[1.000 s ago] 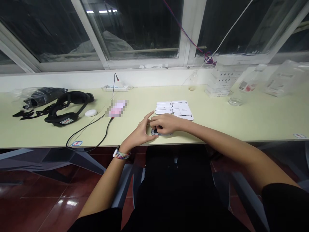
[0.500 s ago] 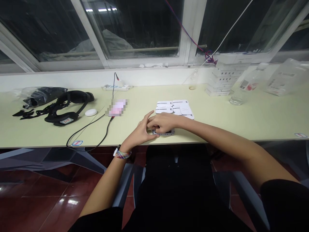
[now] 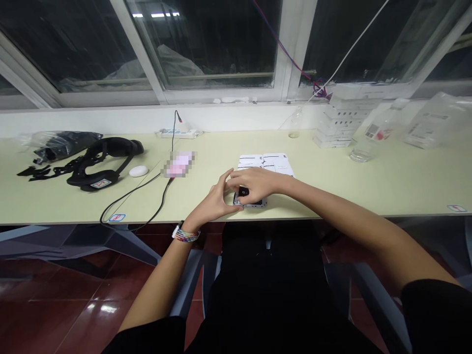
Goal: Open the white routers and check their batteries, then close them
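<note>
A small flat device [image 3: 263, 202] with a white, dotted rim and a dark top lies near the front edge of the table. My left hand [image 3: 216, 199] grips it from the left, thumb along the front side and fingers at the back. Over its top curls my right hand [image 3: 258, 183], thumb and bent fingers at the left part of the device. Between that thumb and those fingers a black area [image 3: 243, 191] with a small light mark shows. The right hand covers much of the device. Just behind lie several white flat pieces [image 3: 278, 160] with black lines.
On the left are a black headset [image 3: 88, 179], a white oval object [image 3: 138, 171], a blurred phone [image 3: 179, 164] on a cable and a power strip [image 3: 180, 133]. Stacked white boxes [image 3: 334, 130], a clear bottle [image 3: 385, 120] and a plastic bag [image 3: 429, 120] stand at the back right.
My right hand's thumb and fingers have parted somewhat, and the black area with its light mark now shows between them. The left hand stays nearly where it was.
</note>
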Demonstrator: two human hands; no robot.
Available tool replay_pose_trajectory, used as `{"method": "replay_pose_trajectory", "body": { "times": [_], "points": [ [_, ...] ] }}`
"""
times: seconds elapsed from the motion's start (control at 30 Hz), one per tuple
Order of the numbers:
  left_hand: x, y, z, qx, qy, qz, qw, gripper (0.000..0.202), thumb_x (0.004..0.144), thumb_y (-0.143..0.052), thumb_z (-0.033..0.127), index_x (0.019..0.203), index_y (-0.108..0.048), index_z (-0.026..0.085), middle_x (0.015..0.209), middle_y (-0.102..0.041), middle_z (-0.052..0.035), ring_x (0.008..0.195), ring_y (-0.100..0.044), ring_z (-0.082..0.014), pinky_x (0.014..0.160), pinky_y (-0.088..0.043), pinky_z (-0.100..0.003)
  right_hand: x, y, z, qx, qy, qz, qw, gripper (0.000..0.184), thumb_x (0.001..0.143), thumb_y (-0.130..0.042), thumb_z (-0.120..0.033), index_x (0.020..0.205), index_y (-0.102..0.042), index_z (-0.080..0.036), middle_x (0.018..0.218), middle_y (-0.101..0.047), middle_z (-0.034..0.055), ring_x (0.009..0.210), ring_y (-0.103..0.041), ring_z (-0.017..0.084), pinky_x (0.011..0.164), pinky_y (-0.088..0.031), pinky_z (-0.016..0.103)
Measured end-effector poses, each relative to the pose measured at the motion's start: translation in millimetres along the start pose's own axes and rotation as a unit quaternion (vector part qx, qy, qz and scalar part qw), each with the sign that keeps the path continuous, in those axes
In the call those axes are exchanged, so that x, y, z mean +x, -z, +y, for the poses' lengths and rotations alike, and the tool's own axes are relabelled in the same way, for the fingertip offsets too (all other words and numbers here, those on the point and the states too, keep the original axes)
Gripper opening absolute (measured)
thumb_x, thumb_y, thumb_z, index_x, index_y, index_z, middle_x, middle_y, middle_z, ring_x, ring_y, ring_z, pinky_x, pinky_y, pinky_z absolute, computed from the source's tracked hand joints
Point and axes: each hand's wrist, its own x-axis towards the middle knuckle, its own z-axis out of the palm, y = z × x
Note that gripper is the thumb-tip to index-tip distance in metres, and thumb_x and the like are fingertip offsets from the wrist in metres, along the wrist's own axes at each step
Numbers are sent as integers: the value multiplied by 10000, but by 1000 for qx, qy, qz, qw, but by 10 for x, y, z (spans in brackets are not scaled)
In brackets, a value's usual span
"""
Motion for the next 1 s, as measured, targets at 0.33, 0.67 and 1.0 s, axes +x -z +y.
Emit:
{"method": "replay_pose_trajectory", "body": {
  "times": [0.33, 0.67, 1.0],
  "points": [
    [-10, 22, 54, 88, -10, -4, 996, 1033, 874, -888, 447, 1722, -305, 366, 1438, -737, -82, 1506, -549, -384, 1311, -260, -625, -461, 29, 13, 95, -37, 119, 988, 142, 971, -774, -356, 1028, -782, -226, 1138, -572, 66, 1000, -613, 234, 900, -515, 400],
    [9, 43, 53, 115, -11, -5, 993, 945, 875, -881, 472, 1680, -404, 337, 1460, -750, -66, 1503, -534, -386, 1268, -321, -610, -1109, -17, 122, 228, -162, 217, 935, 436, 828, -911, -434, 1203, -764, -268, 1229, -721, 86, 1152, -704, 289, 1108, -573, 530],
    [2, 54, 19, 104, -13, -5, 995, 943, 882, -880, 450, 1684, -392, 360, 1475, -731, -73, 1473, -562, -376, 1253, -382, -607, -1455, -414, 178, 286, -248, 301, 875, 616, 721, -971, -417, 1253, -709, -251, 1215, -738, 100, 1136, -726, 310, 1125, -585, 587]
  ]
}}
